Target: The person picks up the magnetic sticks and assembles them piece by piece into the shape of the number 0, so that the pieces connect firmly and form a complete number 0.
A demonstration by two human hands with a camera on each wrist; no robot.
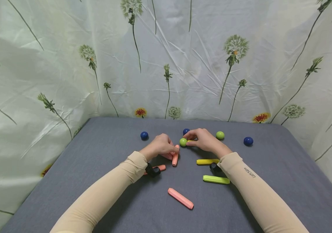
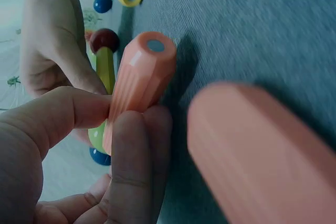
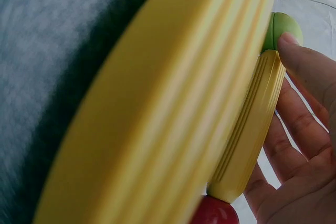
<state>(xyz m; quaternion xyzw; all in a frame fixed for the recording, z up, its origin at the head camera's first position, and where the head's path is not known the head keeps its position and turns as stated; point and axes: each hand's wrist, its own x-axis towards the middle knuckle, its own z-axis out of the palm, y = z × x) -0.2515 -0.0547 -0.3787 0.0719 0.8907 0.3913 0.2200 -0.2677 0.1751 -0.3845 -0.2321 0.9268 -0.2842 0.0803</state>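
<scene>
My left hand (image 1: 160,145) pinches a salmon-pink building stick (image 1: 175,159) between thumb and fingers. In the left wrist view this stick (image 2: 142,74) is tilted, a round metal disc showing in its end. Just to the right, my right hand (image 1: 205,139) pinches a green ball (image 1: 183,142). In the right wrist view the thumb presses on that ball (image 3: 286,29). A yellow stick (image 3: 251,129) meets the ball at one end and a red ball (image 3: 216,212) at the other. The pink stick and green ball are close together; whether they touch is unclear.
Blue balls (image 1: 144,135) (image 1: 248,141) and another green ball (image 1: 220,135) lie toward the back of the grey table (image 1: 119,142). Nearer are a yellow stick (image 1: 206,161), a lime stick (image 1: 216,179) and pink sticks (image 1: 180,198) (image 1: 162,167). A flowered curtain (image 1: 166,48) hangs behind.
</scene>
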